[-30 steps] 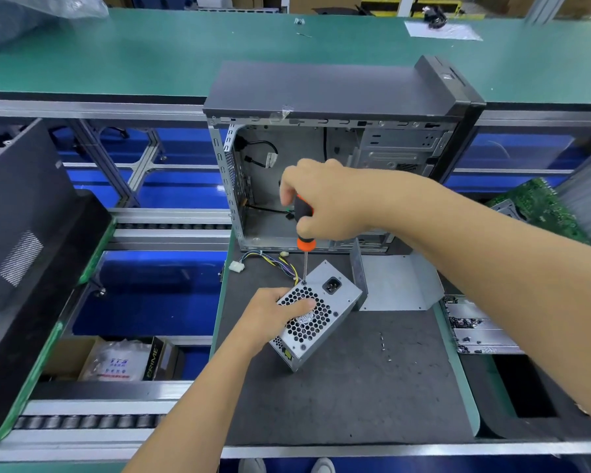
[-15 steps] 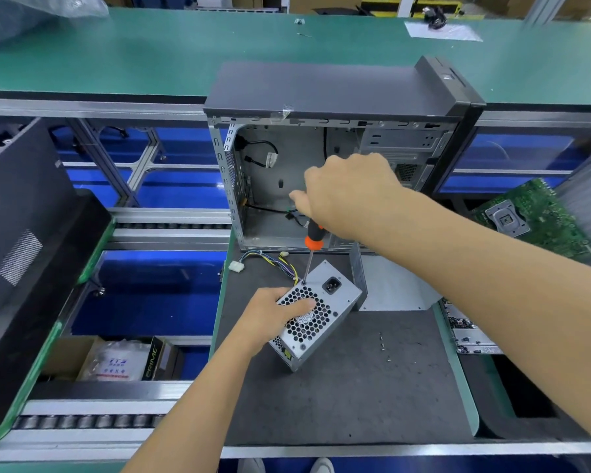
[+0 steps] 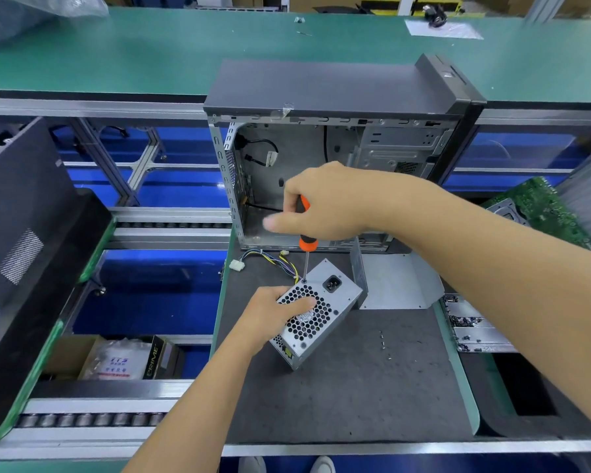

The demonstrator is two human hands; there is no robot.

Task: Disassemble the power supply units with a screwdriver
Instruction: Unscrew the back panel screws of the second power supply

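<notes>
Power supply unit [image 3: 325,310] tilted on the bench's dark mat [image 3: 355,387], gripped by left hand [image 3: 270,314] fingers; right hand [image 3: 325,203] fingers curled round upright screwdriver [image 3: 306,240], tip at unit's top corner.

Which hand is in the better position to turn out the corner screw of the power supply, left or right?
The right hand. It already grips the screwdriver, whose tip sits on the far corner of the power supply unit. The left hand holds the unit steady on the mat, so it is occupied.
</notes>
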